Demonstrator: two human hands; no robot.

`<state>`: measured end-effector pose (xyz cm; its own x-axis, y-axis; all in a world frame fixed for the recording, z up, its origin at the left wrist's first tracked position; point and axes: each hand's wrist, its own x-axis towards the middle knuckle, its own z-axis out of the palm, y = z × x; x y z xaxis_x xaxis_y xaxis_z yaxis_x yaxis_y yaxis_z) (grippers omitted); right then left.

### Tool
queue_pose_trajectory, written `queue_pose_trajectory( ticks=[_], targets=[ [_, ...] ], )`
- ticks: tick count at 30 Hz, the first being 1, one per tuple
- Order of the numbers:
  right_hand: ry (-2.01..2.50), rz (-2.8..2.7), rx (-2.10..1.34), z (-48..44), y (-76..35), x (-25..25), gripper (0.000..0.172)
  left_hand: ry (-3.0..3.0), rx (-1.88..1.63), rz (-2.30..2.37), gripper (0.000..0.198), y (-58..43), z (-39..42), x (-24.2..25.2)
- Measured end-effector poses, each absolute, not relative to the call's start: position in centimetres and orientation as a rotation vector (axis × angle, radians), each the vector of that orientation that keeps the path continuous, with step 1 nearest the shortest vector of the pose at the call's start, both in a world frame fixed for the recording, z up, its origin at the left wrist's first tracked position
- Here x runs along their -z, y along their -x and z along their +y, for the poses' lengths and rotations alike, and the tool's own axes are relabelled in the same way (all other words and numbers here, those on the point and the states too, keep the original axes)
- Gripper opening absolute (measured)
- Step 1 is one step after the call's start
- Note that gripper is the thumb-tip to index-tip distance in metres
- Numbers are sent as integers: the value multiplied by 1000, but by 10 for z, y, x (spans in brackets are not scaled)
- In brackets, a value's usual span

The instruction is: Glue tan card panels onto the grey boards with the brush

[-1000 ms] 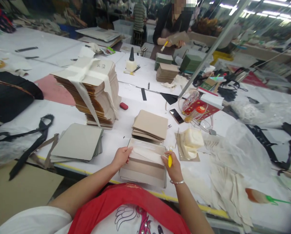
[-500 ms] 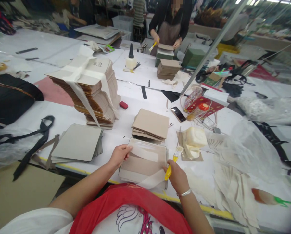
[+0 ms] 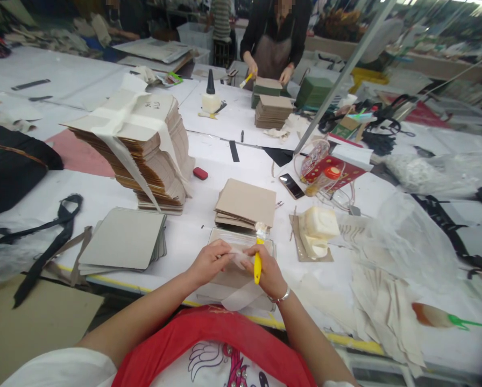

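Note:
My left hand (image 3: 211,262) and my right hand (image 3: 265,270) meet over a flat beige cardboard piece (image 3: 241,279) at the table's near edge. Both pinch a pale strip of tape or paper (image 3: 241,257) lying on it. The right hand also grips a yellow-handled brush (image 3: 257,258) that points upward. A loose end of the white strip (image 3: 241,298) hangs off the near side of the piece. Just behind lies a small stack of brown cards (image 3: 246,204).
A stack of grey boards (image 3: 122,241) lies to the left, a tall strapped bundle of cardboard (image 3: 140,145) behind it. A pale glue block on a card (image 3: 316,230), a phone (image 3: 291,186) and crumpled plastic (image 3: 406,247) are to the right. A person (image 3: 273,37) works across the table.
My right hand moved left and up from the piece's right edge to meet the left hand at its middle. The brush now stands upright. The person opposite bent to their stack.

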<state>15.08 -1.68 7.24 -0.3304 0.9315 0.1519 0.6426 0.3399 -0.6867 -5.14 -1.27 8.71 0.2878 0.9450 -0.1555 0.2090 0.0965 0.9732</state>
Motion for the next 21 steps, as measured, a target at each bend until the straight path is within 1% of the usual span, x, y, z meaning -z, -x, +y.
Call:
queue_pose_trajectory(
  ticks=[2, 6, 8, 11, 14, 17, 21],
  targets=[
    [1471, -2072, -772, -13, -152, -68, 16, -1300, -842, 1338, 25, 57, -6, -80],
    [1733, -1978, -629, -8, -166, -57, 16, -1117, -772, 1560, 25, 67, 10, -55],
    [1842, -1938, -536, -4, -171, -51, 19, -1167, -717, 1625, 25, 69, 16, -45],
    [1969, -1897, -417, 5, -174, -43, 23, -1390, -668, 1766, 25, 70, 24, -38],
    [2037, -1910, -350, 12, -172, -35, 23, -1532, -602, 1869, 25, 72, 30, -33],
    [2053, -1936, -308, 16, -171, -28, 22, -1496, -547, 1913, 27, 75, 33, -27],
    [2059, -1926, -259, 17, -170, -22, 24, -1420, -559, 1912, 28, 78, 37, -18]
  ],
)
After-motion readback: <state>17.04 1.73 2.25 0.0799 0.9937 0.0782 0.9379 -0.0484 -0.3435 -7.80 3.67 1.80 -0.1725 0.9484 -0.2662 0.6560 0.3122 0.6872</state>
